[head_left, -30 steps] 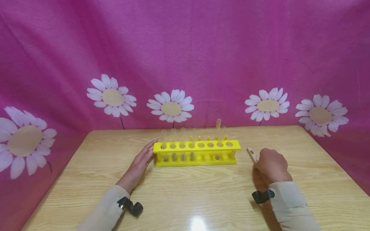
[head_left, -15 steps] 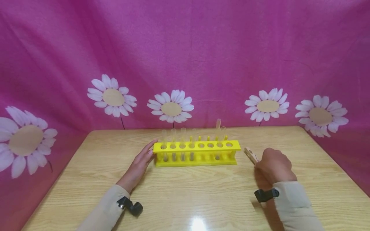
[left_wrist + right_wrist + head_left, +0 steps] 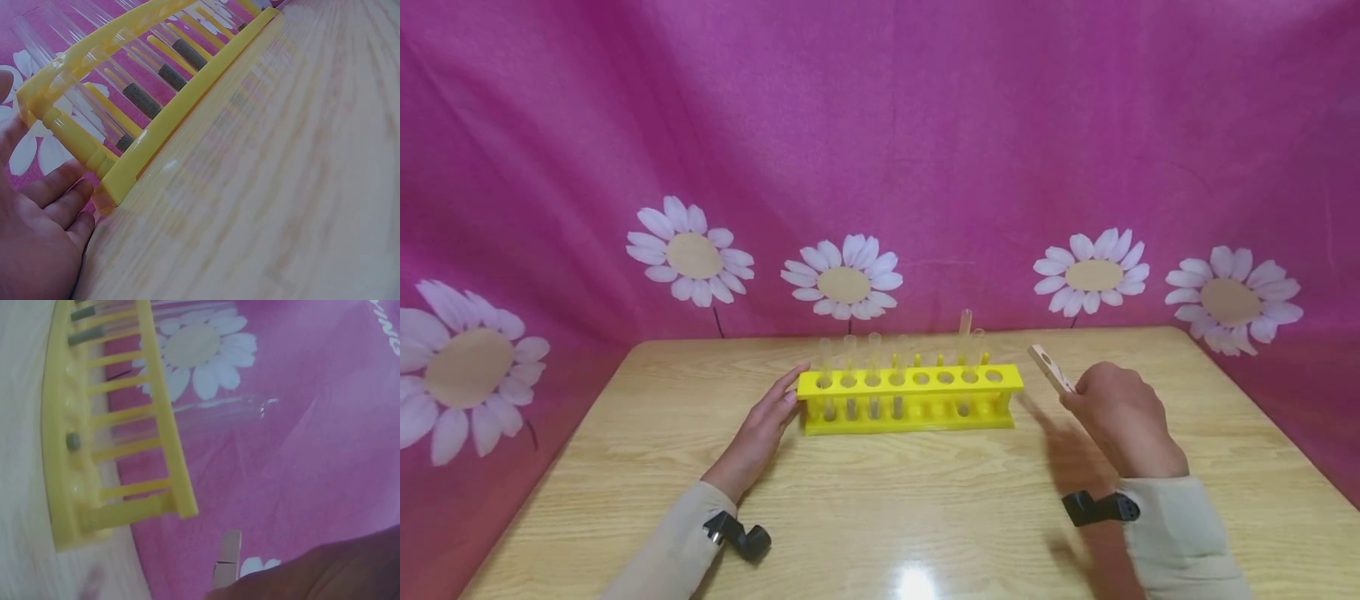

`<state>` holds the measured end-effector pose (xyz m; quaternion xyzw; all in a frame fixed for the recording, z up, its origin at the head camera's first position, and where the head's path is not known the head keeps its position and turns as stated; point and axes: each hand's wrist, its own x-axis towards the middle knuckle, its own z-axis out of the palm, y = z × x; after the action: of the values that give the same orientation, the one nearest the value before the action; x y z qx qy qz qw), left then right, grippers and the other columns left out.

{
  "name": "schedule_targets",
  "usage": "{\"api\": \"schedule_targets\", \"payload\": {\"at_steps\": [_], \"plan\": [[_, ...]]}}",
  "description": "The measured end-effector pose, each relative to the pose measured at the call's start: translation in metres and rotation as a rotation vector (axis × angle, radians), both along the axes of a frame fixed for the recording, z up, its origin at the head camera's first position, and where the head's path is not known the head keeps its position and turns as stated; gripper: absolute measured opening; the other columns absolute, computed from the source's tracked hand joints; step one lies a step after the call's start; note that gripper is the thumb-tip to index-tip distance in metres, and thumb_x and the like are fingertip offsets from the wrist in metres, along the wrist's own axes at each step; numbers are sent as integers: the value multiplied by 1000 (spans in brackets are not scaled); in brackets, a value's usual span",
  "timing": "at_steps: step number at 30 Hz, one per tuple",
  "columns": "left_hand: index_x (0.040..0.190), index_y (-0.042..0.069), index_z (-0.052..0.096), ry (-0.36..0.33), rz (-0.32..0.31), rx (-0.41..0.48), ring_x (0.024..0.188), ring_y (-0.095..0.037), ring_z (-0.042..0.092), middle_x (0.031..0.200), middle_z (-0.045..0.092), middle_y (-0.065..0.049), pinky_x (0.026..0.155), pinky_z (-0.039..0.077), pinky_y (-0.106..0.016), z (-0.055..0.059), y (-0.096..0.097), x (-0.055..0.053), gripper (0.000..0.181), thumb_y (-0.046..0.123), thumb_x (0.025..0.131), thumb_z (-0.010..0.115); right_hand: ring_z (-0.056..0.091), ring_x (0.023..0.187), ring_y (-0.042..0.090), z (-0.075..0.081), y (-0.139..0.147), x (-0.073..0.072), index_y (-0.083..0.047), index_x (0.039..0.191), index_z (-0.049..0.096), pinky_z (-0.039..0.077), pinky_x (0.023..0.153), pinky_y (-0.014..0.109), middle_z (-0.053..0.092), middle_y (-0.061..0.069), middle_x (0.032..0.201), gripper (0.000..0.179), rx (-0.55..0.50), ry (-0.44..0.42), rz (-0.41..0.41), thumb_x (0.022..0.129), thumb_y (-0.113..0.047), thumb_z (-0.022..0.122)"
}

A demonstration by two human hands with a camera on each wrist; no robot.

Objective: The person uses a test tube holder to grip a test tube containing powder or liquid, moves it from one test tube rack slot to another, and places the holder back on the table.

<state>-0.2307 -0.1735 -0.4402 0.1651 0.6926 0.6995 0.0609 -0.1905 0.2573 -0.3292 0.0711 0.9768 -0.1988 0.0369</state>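
A yellow test tube rack [image 3: 910, 382] stands on the table, with several clear test tubes [image 3: 874, 354] upright in its holes, mostly at the left. Dark grey material [image 3: 142, 101] fills the bottoms of several tubes. My left hand [image 3: 752, 437] touches the rack's left end, its fingers extended along the end post. To the right of the rack, my right hand [image 3: 1123, 421] grips a wooden test tube holder [image 3: 1049, 368], raised above the table with its tip toward the upper left. Its rear part is hidden in the hand. No tube sits in the visible tip.
One taller tube [image 3: 966, 329] rises behind the rack's right part, beside yellow pegs. The wood-grain table [image 3: 880, 517] ends at a pink cloth [image 3: 970, 167] with white flowers, which hangs behind and along both sides.
The test tube holder has risen from low near the table, turning its flat side into view. My right hand has moved up and slightly right. The left hand and rack stay put.
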Motion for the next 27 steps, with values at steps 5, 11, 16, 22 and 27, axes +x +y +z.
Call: {"api": "schedule_targets", "payload": {"at_steps": [5,11,16,22,27], "plan": [[152,19,30,-1,-8,13,144,-21,20,158,22,-6,118,16,-46,0,1,0,51,32,104,41,47,61,25,5,-3,-1,2,88,68,37,49,33,54,9,66,24,16,74,33,90,-21,61],[151,21,31,-12,4,2,144,-21,19,158,22,-5,118,17,-46,0,1,0,51,32,103,42,50,64,29,8,-10,2,6,101,62,39,50,34,61,15,77,27,17,187,35,91,-19,60],[152,20,31,-19,10,-8,143,-23,21,158,22,-5,118,17,-45,1,0,0,51,31,103,43,49,63,29,12,-16,4,6,101,60,38,51,35,61,15,77,26,6,249,29,91,-18,61],[151,23,32,-27,32,-52,141,-26,27,158,24,-4,117,20,-44,1,-1,2,49,31,103,42,47,65,29,13,-25,6,9,102,59,40,53,36,54,17,79,25,-11,335,27,91,-14,61],[150,24,34,-35,40,-48,138,-27,31,157,24,-3,117,21,-44,2,0,2,49,31,103,43,45,67,29,14,-31,7,8,104,58,40,55,37,52,18,80,24,-11,393,38,91,-12,62]]}}
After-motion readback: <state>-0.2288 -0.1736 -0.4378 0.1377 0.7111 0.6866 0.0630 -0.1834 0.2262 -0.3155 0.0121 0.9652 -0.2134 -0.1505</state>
